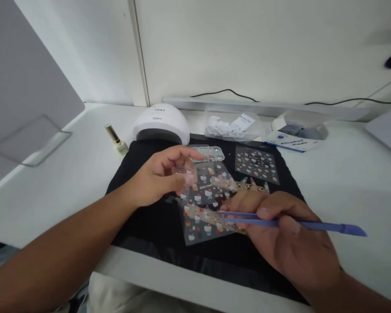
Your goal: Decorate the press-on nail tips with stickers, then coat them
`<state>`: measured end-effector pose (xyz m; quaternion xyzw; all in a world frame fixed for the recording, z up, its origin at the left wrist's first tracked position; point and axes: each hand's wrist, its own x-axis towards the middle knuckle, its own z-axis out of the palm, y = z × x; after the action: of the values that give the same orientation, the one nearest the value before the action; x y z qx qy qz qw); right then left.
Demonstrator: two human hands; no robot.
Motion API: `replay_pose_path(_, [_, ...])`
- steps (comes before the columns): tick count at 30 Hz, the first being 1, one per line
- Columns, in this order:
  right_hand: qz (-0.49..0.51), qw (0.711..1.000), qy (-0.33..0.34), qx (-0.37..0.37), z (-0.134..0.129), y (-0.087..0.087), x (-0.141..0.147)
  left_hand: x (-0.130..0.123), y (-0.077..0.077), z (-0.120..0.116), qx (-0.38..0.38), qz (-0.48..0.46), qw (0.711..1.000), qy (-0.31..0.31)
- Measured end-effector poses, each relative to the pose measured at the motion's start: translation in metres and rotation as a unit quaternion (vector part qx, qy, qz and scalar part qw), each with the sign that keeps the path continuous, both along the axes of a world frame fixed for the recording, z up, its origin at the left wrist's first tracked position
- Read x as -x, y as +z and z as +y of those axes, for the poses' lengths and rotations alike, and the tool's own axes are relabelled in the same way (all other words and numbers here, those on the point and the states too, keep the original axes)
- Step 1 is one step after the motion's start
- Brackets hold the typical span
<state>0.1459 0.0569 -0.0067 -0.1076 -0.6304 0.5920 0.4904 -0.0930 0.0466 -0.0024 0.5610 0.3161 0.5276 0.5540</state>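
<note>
Purple tweezers [322,226] lie between the thumb and fingers of my right hand [289,239], their tips pointing left over the sticker sheets. My left hand [166,174] is raised above the left side of the sheets, its fingers curved and thumb apart, with nothing clearly visible between them. Beneath and between my hands, a clear sheet with cartoon cat stickers [207,195] lies on a black cloth [156,230]. Near my right fingers are several nail tips [254,184] on a gold-coloured holder, partly hidden by the hand. A clear case of small pieces [215,153] sits behind the sheets.
A white nail lamp [161,121] stands at the back left, beside a bottle with a gold cap [117,141]. Behind the cloth are a clear bin of packets [231,128] and an alcohol pad box [293,137]. Another sticker sheet [257,165] lies at the cloth's back right.
</note>
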Motion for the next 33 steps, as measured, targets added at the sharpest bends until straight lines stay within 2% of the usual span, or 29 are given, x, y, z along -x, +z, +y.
replay_pose_path(5, [0.017,0.999,-0.044,0.0,-0.001,0.002,-0.006,-0.001,-0.006,-0.01,-0.054,-0.05,0.997,-0.006])
replay_pose_path(9, [-0.013,0.994,-0.09,-0.058,-0.002,0.003,-0.015,-0.008,-0.008,-0.017,-0.1,-0.007,0.995,0.002])
replay_pose_path(14, [-0.033,0.982,-0.117,-0.144,-0.003,0.0,-0.021,-0.021,-0.01,-0.022,-0.045,0.017,0.997,0.057])
replay_pose_path(19, [-0.036,0.972,-0.11,-0.206,-0.002,0.0,-0.022,-0.028,-0.007,-0.025,-0.026,0.015,0.993,0.113])
replay_pose_path(24, [-0.047,0.97,-0.133,-0.2,-0.003,0.001,-0.024,-0.029,-0.008,-0.027,-0.012,0.024,0.993,0.119])
replay_pose_path(29, [-0.028,0.973,-0.131,-0.186,-0.004,0.003,-0.024,-0.029,-0.006,-0.032,-0.007,0.026,0.995,0.092])
replay_pose_path(33, [-0.023,0.978,-0.144,-0.152,-0.004,0.005,-0.024,-0.03,-0.002,-0.033,0.002,0.002,0.996,0.092])
